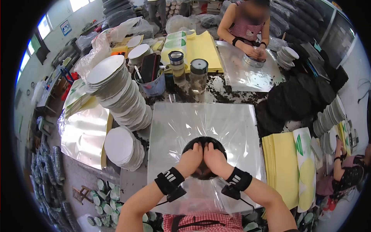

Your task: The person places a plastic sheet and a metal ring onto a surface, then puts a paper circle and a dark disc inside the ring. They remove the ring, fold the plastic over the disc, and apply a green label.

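A round black disc (205, 174) lies on a clear plastic sheet (170, 123) spread over a pale board at the middle of the table. My left hand (191, 158) and my right hand (214, 157) rest on the disc side by side, with fingertips close together near its far edge. The fingers of both hands are bent and pressed together; whether they grip the disc or the film is too small to tell. Black bands circle both my wrists.
Tall stacks of white discs (129, 104) stand left, yellow sheets (284, 166) right. Two lidded jars (198, 79) and a bucket (154, 86) are beyond the board. Black discs (295, 96) are piled back right. One person (249, 27) works opposite, another (342, 174) at far right.
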Motion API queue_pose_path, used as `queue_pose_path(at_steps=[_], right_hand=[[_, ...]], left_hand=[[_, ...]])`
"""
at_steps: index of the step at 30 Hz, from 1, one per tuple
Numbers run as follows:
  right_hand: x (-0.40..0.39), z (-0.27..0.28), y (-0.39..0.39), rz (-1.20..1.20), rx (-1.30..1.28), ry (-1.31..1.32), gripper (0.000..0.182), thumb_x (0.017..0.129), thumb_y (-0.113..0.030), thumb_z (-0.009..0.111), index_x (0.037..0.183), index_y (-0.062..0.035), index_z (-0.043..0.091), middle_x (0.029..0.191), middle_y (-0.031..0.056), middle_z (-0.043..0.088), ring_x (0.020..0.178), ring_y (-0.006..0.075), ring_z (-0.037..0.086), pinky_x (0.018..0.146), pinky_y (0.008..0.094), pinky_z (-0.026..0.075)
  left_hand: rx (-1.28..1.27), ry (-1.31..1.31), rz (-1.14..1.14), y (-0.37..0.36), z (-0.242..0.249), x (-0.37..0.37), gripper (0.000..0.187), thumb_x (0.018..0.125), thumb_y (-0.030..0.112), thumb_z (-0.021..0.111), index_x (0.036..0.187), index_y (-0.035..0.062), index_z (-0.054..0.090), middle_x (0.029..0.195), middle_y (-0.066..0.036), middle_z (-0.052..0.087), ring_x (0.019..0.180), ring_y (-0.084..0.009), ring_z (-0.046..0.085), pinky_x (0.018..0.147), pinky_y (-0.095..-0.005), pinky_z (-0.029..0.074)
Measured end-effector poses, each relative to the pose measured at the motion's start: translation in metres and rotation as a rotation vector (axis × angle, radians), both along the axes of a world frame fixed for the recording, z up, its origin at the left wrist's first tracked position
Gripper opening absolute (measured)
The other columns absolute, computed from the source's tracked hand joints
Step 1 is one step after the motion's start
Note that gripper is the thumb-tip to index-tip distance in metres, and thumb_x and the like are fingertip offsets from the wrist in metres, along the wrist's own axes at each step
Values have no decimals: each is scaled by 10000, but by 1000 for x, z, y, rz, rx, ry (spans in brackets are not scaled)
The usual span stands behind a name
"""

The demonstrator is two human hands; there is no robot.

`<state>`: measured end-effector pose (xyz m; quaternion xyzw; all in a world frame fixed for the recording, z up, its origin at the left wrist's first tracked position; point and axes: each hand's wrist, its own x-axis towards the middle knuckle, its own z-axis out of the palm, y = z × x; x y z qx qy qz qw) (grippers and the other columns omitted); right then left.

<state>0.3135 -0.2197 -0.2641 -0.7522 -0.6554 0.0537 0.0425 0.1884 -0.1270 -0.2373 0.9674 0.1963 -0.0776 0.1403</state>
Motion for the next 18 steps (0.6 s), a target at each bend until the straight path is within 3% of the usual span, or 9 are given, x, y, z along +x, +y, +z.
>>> queue_pose_path(at_steps=[3,4,5,7,8,11,13,15,18], right_hand=[[-4,20,-14,-32,-78,121,745,681,-166,826,1301,97,509,1076,219,582,898,321,680,745,375,589],[-2,16,-19,30,-88,154,865,596,-243,900,1312,61,521,1126,191,585,1040,331,624,835,392,569],[-2,20,-20,56,-32,127,855,587,-243,908,1293,56,530,1123,175,587,1049,321,616,823,377,574],[-5,31,-18,106,73,77,835,569,-245,924,1256,45,549,1115,143,591,1068,302,599,798,347,583],[-5,26,-12,125,-43,-7,889,557,-281,934,1289,37,544,1131,139,592,1081,304,586,804,334,585],[-12,24,-9,74,-86,14,927,557,-298,938,1325,27,532,1171,146,588,1105,305,578,830,347,587],[-16,18,-14,73,-47,18,937,553,-296,942,1332,23,530,1203,149,583,1119,306,574,843,357,588],[-10,19,-14,83,-32,6,934,555,-295,943,1333,16,531,1230,153,579,1134,306,570,848,361,589],[-14,20,-14,47,-45,42,889,556,-283,938,1312,-16,553,1245,148,582,1169,307,563,855,356,582]], left_hand=[[9,-225,-73,-29,-11,-38,746,654,304,875,1214,-78,565,1193,-190,572,1027,-331,635,868,-413,532],[-80,-358,-68,-43,12,-60,602,708,289,838,1154,-36,595,1197,-164,586,1075,-328,606,906,-429,509],[-182,-482,-61,-62,39,-87,460,762,273,800,1094,6,625,1202,-137,600,1122,-326,578,945,-446,485],[-15,-423,-89,-90,45,-124,368,750,200,755,1061,30,655,1208,-124,617,1152,-313,580,950,-438,497],[76,-402,-101,-95,45,-135,330,744,164,733,1044,42,669,1211,-118,625,1167,-307,582,953,-434,503],[301,-425,-111,-84,47,-158,361,749,232,812,1030,59,666,1127,-88,642,1102,-300,603,966,-434,474],[-50,-741,-195,-120,29,-182,364,769,249,800,1052,55,679,1163,-101,640,1061,-263,619,856,-371,521],[61,-705,-949,-121,0,-177,501,750,294,825,1154,51,656,1172,-110,638,1031,-245,617,778,-356,532],[266,-398,-19,-76,-48,-155,658,748,343,829,1272,21,595,1224,-141,615,1089,-262,608,879,-384,529]])
